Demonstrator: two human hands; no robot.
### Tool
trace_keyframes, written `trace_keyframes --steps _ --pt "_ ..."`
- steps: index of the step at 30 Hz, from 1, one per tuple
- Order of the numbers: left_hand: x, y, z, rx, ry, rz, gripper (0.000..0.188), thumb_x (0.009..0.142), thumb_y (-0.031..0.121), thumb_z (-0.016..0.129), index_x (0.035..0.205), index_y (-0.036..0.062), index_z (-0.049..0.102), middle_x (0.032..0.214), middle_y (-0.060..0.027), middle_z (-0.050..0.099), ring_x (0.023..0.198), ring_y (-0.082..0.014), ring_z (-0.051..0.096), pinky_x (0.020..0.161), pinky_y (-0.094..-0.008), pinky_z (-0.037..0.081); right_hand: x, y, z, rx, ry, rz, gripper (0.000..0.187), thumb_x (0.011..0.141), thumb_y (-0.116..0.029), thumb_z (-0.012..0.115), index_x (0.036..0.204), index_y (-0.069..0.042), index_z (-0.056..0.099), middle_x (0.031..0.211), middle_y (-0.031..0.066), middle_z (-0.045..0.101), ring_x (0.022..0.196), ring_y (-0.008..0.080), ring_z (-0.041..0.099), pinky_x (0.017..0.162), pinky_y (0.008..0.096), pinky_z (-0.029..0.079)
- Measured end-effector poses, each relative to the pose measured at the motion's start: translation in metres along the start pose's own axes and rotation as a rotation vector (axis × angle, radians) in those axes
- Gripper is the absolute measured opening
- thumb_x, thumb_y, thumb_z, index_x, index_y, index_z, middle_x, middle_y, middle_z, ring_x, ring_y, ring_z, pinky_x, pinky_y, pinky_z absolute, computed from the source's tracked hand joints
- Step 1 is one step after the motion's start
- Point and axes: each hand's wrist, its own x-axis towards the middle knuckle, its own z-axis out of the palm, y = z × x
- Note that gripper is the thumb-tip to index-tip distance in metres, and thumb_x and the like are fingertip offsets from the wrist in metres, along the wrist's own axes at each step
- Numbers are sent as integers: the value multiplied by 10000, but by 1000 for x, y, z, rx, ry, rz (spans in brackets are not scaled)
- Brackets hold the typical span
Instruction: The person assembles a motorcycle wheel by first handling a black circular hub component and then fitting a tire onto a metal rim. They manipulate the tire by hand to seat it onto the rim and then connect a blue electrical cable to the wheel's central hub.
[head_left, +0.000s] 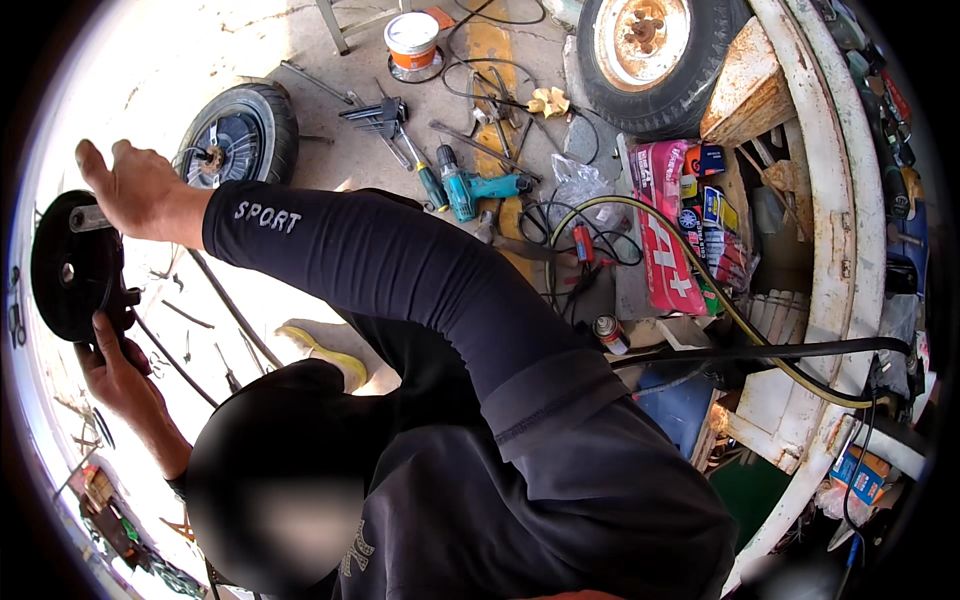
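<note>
The black disc [92, 285] is at the far left of the view, held up in front of the person and tilted so that its round face and small central hole show. The left hand [125, 378] is clamped on its lower edge: one digit lies up against the face, and the rest of the fingers are partly hidden. The disc therefore sits just above this hand, and below and left of the right hand [143, 192]. That hand is closed around a silver metal tool [88, 218], whose rounded end sticks out to the left across the upper part of the disc. Whether the tool's tip touches the disc, I cannot tell.

A small wheel [240, 150] with a black tire lies on the ground just right of the right hand. Farther right are a screwdriver [431, 185] and a teal drill [468, 192], with a white-and-orange tub [412, 45] beyond them.
</note>
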Motion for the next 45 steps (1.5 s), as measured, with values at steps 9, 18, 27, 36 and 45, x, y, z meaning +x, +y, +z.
trace_keyframes --steps 9,18,27,36,45 --pt "-7 1 22 -91 -36 -83 361 987 317 661 1168 8 614 782 -38 687 444 7 386 389 -166 233 7 -9 -22 187 76 155 823 1039 -566 248 1403 168 331 1334 346 529 1319 426 486 1133 467 373" --pt "-17 26 34 -234 -241 -183 532 961 198 699 1349 -55 437 765 -105 694 450 -47 484 399 -207 377 10 36 -37 301 -27 210 1021 941 -791 289 1502 61 304 1458 212 478 1324 233 514 993 370 495" --pt "-60 7 26 -129 -279 -183 550 978 148 661 1381 -88 373 952 -160 714 806 -146 679 667 -302 545 -32 36 -22 302 -195 304 918 984 -722 310 1527 18 313 1503 118 462 1369 242 448 1148 342 338" --pt "-49 8 29 4 -278 -107 665 889 186 737 1379 -97 389 852 -273 695 803 -379 715 704 -415 542 -34 37 -5 149 129 270 917 983 -728 250 1513 19 306 1546 164 370 1395 277 401 1173 389 302" --pt "-44 -7 28 -69 -288 -102 720 807 163 766 1350 -129 394 909 -310 674 922 -457 672 775 -484 548 -30 45 -9 162 90 464 922 970 -737 282 1558 -27 273 1549 154 386 1413 285 374 1180 422 284"
